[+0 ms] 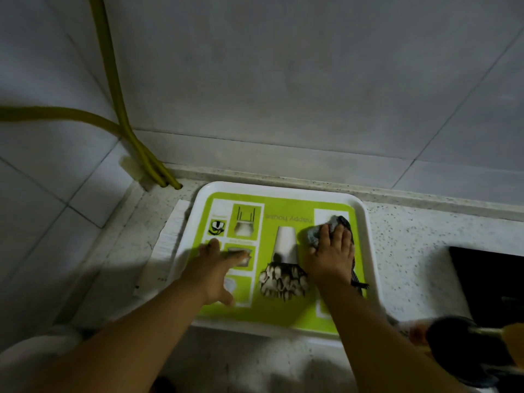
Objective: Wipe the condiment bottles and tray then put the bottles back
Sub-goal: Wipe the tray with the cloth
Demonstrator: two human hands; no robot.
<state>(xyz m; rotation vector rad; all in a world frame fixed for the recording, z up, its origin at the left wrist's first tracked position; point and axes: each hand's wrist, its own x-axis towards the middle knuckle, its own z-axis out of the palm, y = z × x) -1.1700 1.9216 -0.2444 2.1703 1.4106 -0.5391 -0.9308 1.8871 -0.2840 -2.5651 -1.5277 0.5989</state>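
Head view: tray-wiping step; right hand (330,251) is pressing cloth (316,232) on tray (365,219), left hand (217,265) is lying flat, steadying. Next: cover remaining tray, return bottles.

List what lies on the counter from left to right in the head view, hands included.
Yellow-green hoses → white paper strip → left hand flat on the green-and-white plastic tray → right hand pressing a grey cloth → black hob panel.
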